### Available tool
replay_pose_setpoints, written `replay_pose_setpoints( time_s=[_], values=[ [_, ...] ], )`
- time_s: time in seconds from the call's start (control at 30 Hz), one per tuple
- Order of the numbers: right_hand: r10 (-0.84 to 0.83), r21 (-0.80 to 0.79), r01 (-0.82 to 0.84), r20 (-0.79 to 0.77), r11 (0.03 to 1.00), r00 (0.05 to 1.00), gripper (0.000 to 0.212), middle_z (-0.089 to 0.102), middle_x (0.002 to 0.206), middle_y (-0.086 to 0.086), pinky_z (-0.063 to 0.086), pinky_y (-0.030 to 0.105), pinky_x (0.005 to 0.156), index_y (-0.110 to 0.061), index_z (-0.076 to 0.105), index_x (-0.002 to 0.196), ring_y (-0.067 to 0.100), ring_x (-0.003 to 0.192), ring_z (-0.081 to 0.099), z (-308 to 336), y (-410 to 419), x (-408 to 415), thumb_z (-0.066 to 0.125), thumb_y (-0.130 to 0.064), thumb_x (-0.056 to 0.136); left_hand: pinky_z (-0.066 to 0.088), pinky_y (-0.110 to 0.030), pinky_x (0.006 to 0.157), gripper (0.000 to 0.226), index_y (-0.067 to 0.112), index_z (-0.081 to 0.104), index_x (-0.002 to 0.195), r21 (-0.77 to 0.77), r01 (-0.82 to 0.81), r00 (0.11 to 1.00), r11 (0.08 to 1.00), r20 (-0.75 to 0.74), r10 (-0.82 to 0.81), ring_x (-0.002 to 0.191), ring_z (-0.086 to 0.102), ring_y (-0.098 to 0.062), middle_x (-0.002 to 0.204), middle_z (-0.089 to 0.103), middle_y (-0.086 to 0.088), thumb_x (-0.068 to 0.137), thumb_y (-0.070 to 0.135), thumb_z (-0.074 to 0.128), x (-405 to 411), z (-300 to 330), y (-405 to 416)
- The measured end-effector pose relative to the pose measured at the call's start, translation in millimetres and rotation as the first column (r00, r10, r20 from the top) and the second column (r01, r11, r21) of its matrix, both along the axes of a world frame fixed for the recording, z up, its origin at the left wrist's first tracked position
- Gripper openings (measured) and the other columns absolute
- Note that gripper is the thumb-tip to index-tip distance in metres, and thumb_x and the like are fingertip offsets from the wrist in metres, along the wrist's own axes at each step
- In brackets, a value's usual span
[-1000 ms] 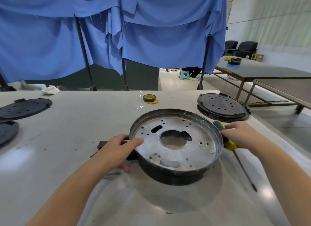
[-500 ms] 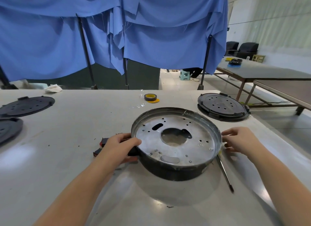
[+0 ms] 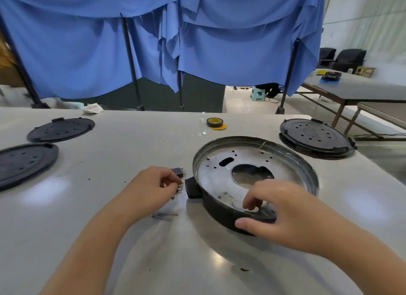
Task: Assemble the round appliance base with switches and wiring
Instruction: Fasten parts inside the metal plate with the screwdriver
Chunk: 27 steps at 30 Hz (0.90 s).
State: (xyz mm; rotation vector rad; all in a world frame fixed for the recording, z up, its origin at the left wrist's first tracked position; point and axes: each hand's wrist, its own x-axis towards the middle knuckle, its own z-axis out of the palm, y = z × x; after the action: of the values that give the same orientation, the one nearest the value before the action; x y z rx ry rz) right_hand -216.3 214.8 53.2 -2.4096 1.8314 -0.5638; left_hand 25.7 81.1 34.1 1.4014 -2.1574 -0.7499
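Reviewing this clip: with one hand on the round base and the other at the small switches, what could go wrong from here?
1. The left hand pinches a small pronged switch at the fingertips; it could slip, and loose screws nearby might get knocked and scatter.
2. The right hand grips the round base over its thin metal rim, with fingers inside; that edge may be sharp.
3. The base's far side sits near the table edge; a shove might push it off.
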Motion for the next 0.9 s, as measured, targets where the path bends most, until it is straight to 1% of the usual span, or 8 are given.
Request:
replay_pose_setpoints(
  time_s=[0.07,0.13,0.3,0.47,0.57,0.63,0.7,0.9],
  values=[
    [0.017,-0.029,-0.019,-0.066,0.999,0.998,0.041,0.048,0.071,-0.025,0.036,0.016,0.068,-0.036,0.058,0.085,-0.003,0.081,0.045,-4.8,-0.7,2.9,0.043,-0.073,0.074,0.039,-0.011,0.054,0.02,0.034,0.069,0.079,-0.048,0.023,0.993,0.999,0.114,-0.018,0.059,0.057,0.002,0.068,0.064,0.015,0.086,0.017,0.06,5.3,0.8,-0.9],
    [0.019,-0.047,-0.023,-0.08,0.999,0.997,0.035,0.046,0.07,-0.025,0.034,0.016,0.067,-0.036,0.059,0.086,-0.001,0.08,0.042,-7.5,-1.2,4.2,0.048,-0.068,0.076,0.039,-0.009,0.054,0.023,0.036,0.067,0.075,-0.085,0.014,0.992,0.996,0.127,-0.003,0.058,0.056,0.004,0.069,0.063,0.015,0.085,0.016,0.061,10.8,1.7,-3.5],
    [0.012,-0.107,-0.025,-0.123,0.994,0.992,0.023,0.057,0.071,-0.018,0.043,0.022,0.064,-0.031,0.063,0.081,0.006,0.076,0.051,-7.5,1.9,9.0,0.062,-0.054,0.077,0.038,-0.014,0.059,0.017,0.032,0.067,0.078,-0.14,-0.026,0.98,0.99,0.192,0.053,0.069,0.053,0.002,0.084,0.065,0.013,0.084,0.016,0.064,15.6,-4.6,-10.5],
    [0.007,-0.168,-0.03,-0.135,0.985,0.991,0.02,0.06,0.068,-0.017,0.048,0.026,0.057,-0.028,0.066,0.077,0.01,0.069,0.055,-8.6,2.4,12.8,0.068,-0.048,0.075,0.045,-0.027,0.071,0.008,0.03,0.064,0.079,-0.184,-0.02,0.96,0.983,0.269,0.07,0.08,0.054,-0.009,0.084,0.057,0.012,0.084,0.034,0.066,5.2,-18.2,-12.7],
    [0.008,-0.16,-0.03,-0.137,0.987,0.991,0.021,0.06,0.069,-0.018,0.047,0.025,0.059,-0.029,0.066,0.079,0.009,0.07,0.054,-9.2,1.8,11.7,0.065,-0.05,0.076,0.045,-0.027,0.07,0.009,0.03,0.064,0.08,-0.212,-0.024,0.954,0.977,0.287,0.086,0.081,0.055,-0.011,0.083,0.056,0.012,0.084,0.038,0.066,1.8,-22.4,-12.9],
    [0.007,-0.159,-0.032,-0.151,0.987,0.989,0.022,0.059,0.068,-0.019,0.045,0.022,0.058,-0.03,0.065,0.079,0.008,0.069,0.054,-8.9,2.3,10.6,0.064,-0.051,0.074,0.046,-0.027,0.071,0.008,0.03,0.068,0.082,-0.223,-0.03,0.952,0.974,0.29,0.095,0.082,0.055,-0.012,0.081,0.056,0.013,0.083,0.037,0.066,1.5,-22.6,-13.0],
    [0.006,-0.171,-0.035,-0.17,0.985,0.985,0.021,0.059,0.067,-0.019,0.044,0.021,0.057,-0.03,0.065,0.078,0.009,0.067,0.055,-8.8,2.8,10.1,0.071,-0.048,0.07,0.046,-0.027,0.071,0.007,0.03,0.071,0.085,-0.229,-0.02,0.951,0.973,0.297,0.09,0.083,0.056,-0.013,0.081,0.055,0.013,0.083,0.035,0.066,1.2,-22.1,-13.1],
    [-0.003,-0.186,-0.028,-0.161,0.982,0.987,0.021,0.057,0.064,-0.017,0.048,0.023,0.054,-0.029,0.066,0.076,0.009,0.065,0.055,-9.5,4.5,11.1,0.081,-0.039,0.066,0.048,-0.029,0.073,0.013,0.028,0.073,0.087,-0.253,0.037,0.942,0.967,0.332,0.051,0.087,0.058,-0.016,0.089,0.06,0.008,0.085,0.024,0.061,-2.1,-22.3,-10.4]
  ],
)
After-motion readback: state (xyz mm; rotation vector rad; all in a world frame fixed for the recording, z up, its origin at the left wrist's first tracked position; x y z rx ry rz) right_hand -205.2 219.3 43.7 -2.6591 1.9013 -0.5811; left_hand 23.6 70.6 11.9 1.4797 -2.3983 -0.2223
